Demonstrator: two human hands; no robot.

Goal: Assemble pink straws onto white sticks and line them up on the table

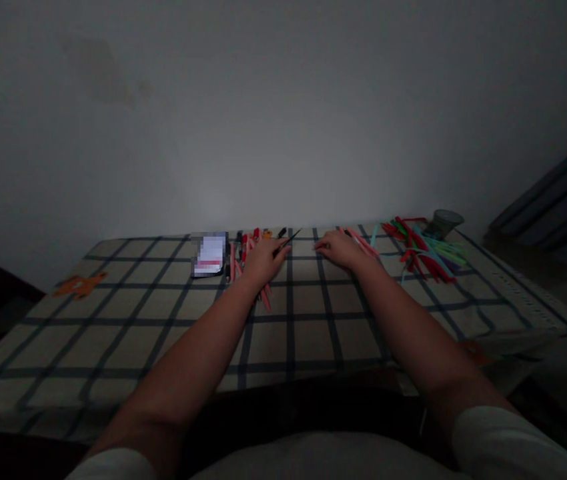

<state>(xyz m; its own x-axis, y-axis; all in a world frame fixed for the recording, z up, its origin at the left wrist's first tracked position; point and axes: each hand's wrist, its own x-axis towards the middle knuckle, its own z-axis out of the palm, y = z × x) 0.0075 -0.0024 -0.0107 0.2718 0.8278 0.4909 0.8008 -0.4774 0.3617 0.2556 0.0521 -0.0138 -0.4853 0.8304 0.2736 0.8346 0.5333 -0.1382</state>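
While both forearms lie forward across the table, the two hands are well apart, with bare checked tablecloth (313, 320) between them. Left hand (262, 259): fingers and thumb closed on a thin dark stick (294, 235), its pointed end slanting up and away to the right. Exact kind of stick: cannot tell in this dim light. Beneath and just beside this hand lies a loose pile of pink and red sticks (232, 261), pen-like, partly covered by the hand and wrist.

Right hand (339, 247): fingers bent, fingertips low over the cloth near the far edge; whether they pinch anything, cannot tell. A few pink sticks (367, 244) lie just beyond it on its outer side, near a light blue strip (374, 235).

Farther right, a tangled heap of coloured strips (426, 257) shows red, green, blue and purple. A glass (446, 223) stands just behind the heap. Left of the stick pile lies a phone (211, 253), screen lit and blurred. An orange bear print (81, 285) marks the cloth at far left. Behind the table: a plain pale wall (283, 120).
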